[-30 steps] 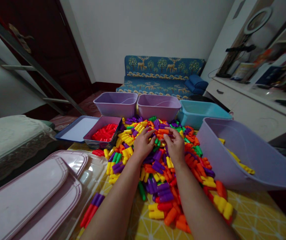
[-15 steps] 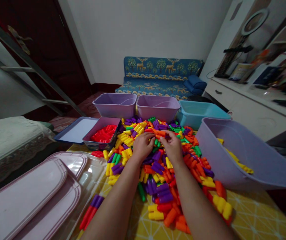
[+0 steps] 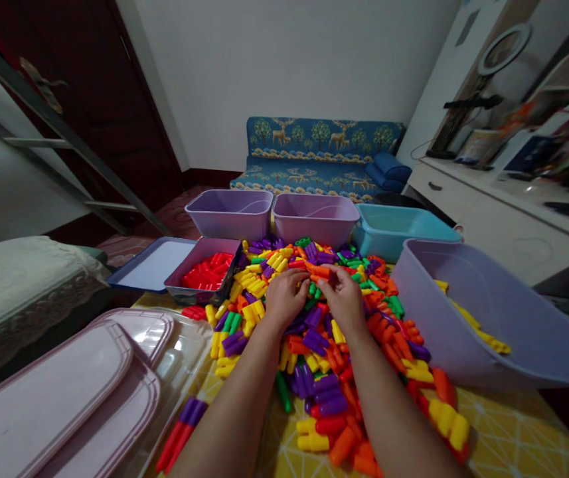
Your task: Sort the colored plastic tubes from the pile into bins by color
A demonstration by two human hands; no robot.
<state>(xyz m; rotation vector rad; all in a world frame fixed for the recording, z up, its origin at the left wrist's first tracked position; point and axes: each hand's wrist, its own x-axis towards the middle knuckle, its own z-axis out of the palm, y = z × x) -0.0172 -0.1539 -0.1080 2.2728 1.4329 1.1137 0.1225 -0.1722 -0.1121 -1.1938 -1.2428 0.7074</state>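
Both hands are over a wide heap of colourful plastic pieces (image 3: 315,338) on a table with a yellow patterned cloth (image 3: 508,425). Between my fingers is an orange piece (image 3: 318,270). My right hand (image 3: 344,297) is closed on its right end. My left hand (image 3: 285,295) has its fingers curled at the left of that piece, close to red and orange pieces; what it grips, if anything, is hidden. Green and purple pieces lie just below the hands.
A box of red pieces (image 3: 208,271) stands left, beside a blue-rimmed lid (image 3: 147,263). Purple bins (image 3: 229,216) and a teal bin (image 3: 404,229) stand behind. A large purple bin (image 3: 483,305) holds yellow pieces at right. Pink lids (image 3: 50,392) lie at front left.
The whole view has shifted slightly, with the table lower in the picture. Both hands keep nearly the same place over the heap, and the orange piece remains between them.
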